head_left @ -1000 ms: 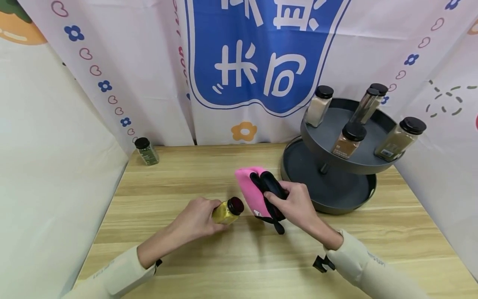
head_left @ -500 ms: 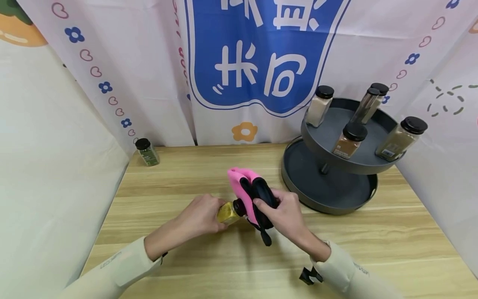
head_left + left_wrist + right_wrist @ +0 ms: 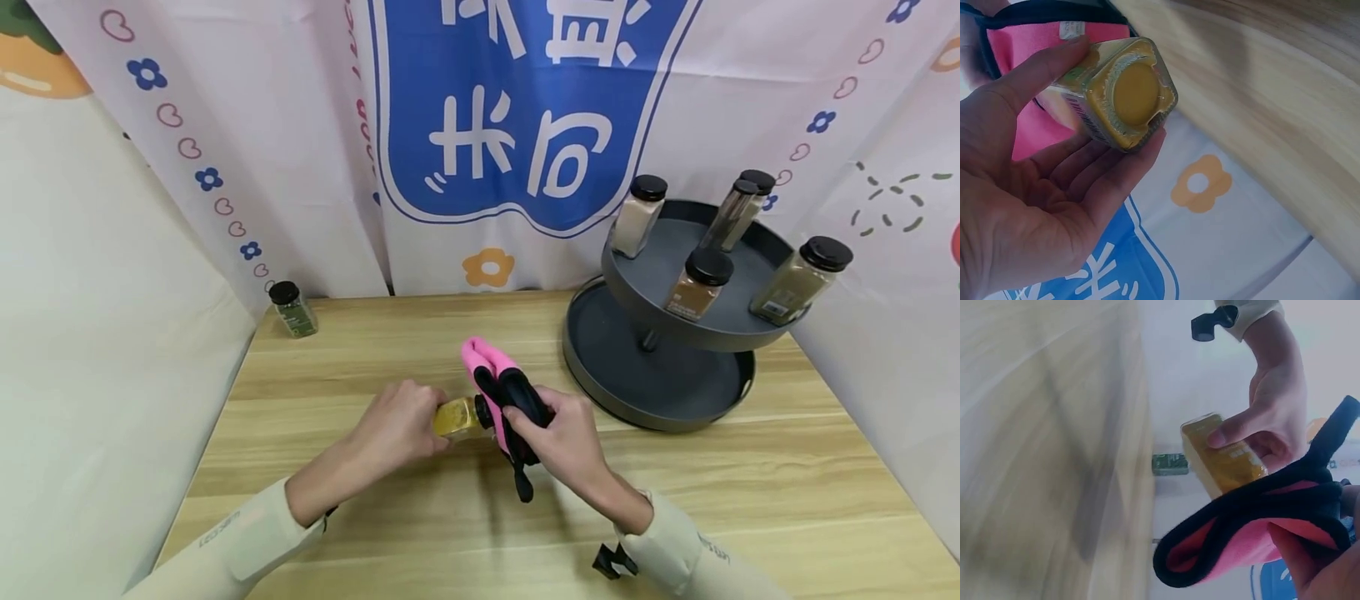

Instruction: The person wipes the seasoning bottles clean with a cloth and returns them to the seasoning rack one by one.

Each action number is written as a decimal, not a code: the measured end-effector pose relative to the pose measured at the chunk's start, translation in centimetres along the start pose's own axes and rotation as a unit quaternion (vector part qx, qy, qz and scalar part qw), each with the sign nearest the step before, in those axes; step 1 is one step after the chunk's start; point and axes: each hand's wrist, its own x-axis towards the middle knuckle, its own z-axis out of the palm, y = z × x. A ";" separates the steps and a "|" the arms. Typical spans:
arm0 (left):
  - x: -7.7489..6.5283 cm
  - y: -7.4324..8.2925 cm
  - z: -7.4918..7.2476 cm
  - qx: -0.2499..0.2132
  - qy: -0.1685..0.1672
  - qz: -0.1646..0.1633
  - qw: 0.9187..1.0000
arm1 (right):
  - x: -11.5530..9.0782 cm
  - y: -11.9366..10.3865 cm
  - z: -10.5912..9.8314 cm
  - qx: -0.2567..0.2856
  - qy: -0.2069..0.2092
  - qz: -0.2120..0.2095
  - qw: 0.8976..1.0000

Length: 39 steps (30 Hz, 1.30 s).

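My left hand grips a square spice jar of yellow powder, thumb on one side and fingers on the other. The jar lies tilted on its side above the table, and its base faces the left wrist camera. Its black lid points right, against a folded pink cloth with black edging and a loop. Pinched between thumb and fingers, the cloth is in my right hand. In the right wrist view, the jar's lid end is hidden behind the cloth.
A two-tier dark grey round rack stands at the right, several black-lidded spice jars on its upper tier, including a brown one. A green spice jar stands at the table's back left corner. A printed curtain hangs behind.
My right hand has moved left, bringing the cloth against the jar's lid. My left hand has shifted slightly right and tipped the jar closer to level.
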 end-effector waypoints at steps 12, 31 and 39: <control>-0.1 0.4 -1.0 0.025 0.016 0.020 0.999 | 0.3 -0.1 0.0 -0.009 0.038 -0.076 0.996; -0.1 0.4 -0.7 0.056 0.032 0.058 0.996 | 0.2 -0.5 -0.4 0.008 0.041 -0.138 0.990; 0.0 0.7 -0.7 0.064 0.020 0.040 0.997 | 0.2 -0.2 -0.6 0.005 0.052 -0.104 0.993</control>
